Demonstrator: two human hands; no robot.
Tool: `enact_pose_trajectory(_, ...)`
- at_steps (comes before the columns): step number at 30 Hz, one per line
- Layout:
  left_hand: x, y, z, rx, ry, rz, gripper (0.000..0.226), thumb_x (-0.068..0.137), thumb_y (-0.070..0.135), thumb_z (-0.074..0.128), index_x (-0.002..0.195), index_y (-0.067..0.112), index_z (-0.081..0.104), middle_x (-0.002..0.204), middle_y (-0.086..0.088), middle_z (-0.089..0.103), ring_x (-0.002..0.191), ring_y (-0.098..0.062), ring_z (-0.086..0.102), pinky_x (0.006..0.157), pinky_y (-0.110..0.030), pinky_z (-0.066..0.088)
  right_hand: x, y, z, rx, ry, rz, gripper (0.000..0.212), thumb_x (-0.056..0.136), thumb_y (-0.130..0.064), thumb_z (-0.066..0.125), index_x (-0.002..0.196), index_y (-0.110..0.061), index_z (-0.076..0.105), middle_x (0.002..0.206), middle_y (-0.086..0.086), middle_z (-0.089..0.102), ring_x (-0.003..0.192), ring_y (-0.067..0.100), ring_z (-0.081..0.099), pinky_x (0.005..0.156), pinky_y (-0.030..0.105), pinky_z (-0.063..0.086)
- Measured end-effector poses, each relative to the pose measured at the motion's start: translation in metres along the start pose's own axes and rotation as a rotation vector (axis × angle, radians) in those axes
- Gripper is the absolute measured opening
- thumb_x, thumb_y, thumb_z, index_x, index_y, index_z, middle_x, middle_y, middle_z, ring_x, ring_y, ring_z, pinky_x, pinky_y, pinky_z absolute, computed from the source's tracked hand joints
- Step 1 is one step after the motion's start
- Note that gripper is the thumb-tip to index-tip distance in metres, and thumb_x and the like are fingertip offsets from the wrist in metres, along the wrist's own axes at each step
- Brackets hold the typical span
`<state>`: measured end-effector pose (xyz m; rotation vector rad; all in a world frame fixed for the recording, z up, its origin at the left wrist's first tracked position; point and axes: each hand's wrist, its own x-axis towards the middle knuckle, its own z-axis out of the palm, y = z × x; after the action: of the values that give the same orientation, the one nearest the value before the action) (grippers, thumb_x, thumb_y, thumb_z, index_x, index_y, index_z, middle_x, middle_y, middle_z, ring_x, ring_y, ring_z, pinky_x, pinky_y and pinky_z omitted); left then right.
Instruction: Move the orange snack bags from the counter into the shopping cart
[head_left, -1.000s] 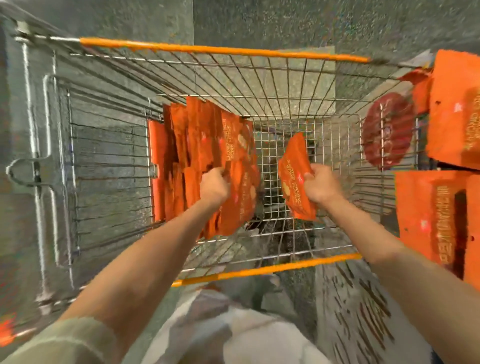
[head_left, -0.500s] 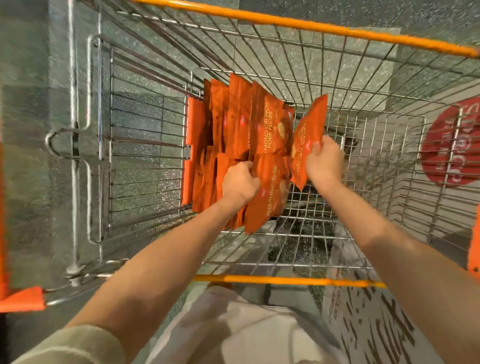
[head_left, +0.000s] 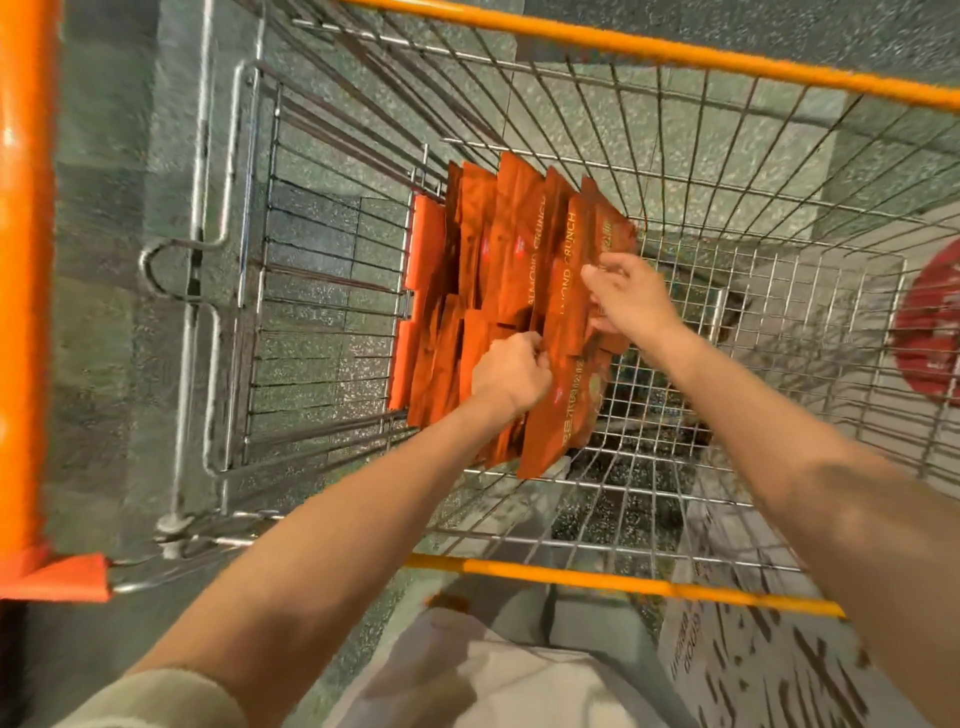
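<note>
Several orange snack bags (head_left: 493, 270) stand on edge in a row against the left wall of the wire shopping cart (head_left: 727, 291). My left hand (head_left: 511, 371) is curled around the near part of the row, holding the bags upright. My right hand (head_left: 628, 296) grips the rightmost bag (head_left: 569, 291), printed ALMOND CRUNCH, and presses it against the row. Both hands are deep inside the cart basket.
The cart has orange rims at the far edge (head_left: 649, 49) and near edge (head_left: 623, 582), and an orange handle bar (head_left: 26, 260) at the left. The basket's right half shows bare wire mesh. A red round sign (head_left: 930, 322) shows through the right wall.
My right hand has brought its bag left and laid it against the row, where it was apart a second ago. The view has shifted down and closer, and the counter's bags have left the frame.
</note>
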<state>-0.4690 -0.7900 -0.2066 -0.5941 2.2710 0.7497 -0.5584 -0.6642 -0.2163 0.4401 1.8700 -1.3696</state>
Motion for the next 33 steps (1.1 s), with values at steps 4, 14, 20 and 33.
enact_pose_trajectory(4, -0.006, -0.005, -0.008, -0.013, 0.049, 0.017, 0.027, 0.091, 0.025, 0.044, 0.106, 0.019, 0.066, 0.103, -0.008, 0.071, 0.096, -0.03, 0.064, 0.082, -0.038, 0.053, -0.016, 0.006, -0.012, -0.026, -0.026, 0.016, 0.043, 0.097, -0.025, 0.051, 0.138, -0.017, 0.041, 0.127, 0.001, 0.055, 0.109, 0.017, 0.058, 0.089, 0.036, 0.055)
enact_pose_trajectory(14, -0.053, 0.038, -0.03, 0.046, 0.177, 0.182, 0.031, 0.089, 0.021, 0.045, 0.111, 0.014, 0.065, 0.112, -0.008, 0.069, 0.104, -0.029, 0.063, 0.089, -0.038, 0.052, -0.111, 0.019, -0.073, -0.076, 0.117, -0.049, 0.035, 0.096, -0.014, 0.051, 0.131, -0.016, 0.045, 0.116, 0.002, 0.059, 0.087, 0.017, 0.066, 0.078, 0.04, 0.059)
enact_pose_trajectory(20, -0.117, 0.074, -0.024, 0.052, 0.251, 0.339, 0.032, 0.089, 0.019, 0.047, 0.115, 0.011, 0.063, 0.116, -0.009, 0.068, 0.109, -0.029, 0.062, 0.092, -0.035, 0.05, -0.198, 0.033, -0.103, -0.074, 0.216, -0.164, 0.034, 0.096, -0.013, 0.05, 0.13, -0.012, 0.047, 0.102, 0.006, 0.062, 0.078, 0.02, 0.067, 0.067, 0.035, 0.058)
enact_pose_trajectory(33, -0.273, 0.149, 0.027, 0.117, 0.298, 0.738, 0.029, 0.09, 0.018, 0.047, 0.114, 0.014, 0.064, 0.111, -0.006, 0.069, 0.098, -0.024, 0.062, 0.083, -0.031, 0.046, -0.418, 0.112, -0.152, -0.19, 0.513, -0.34, 0.028, 0.093, -0.024, 0.051, 0.12, -0.018, 0.056, 0.084, -0.003, 0.062, 0.076, 0.024, 0.066, 0.069, 0.04, 0.053)
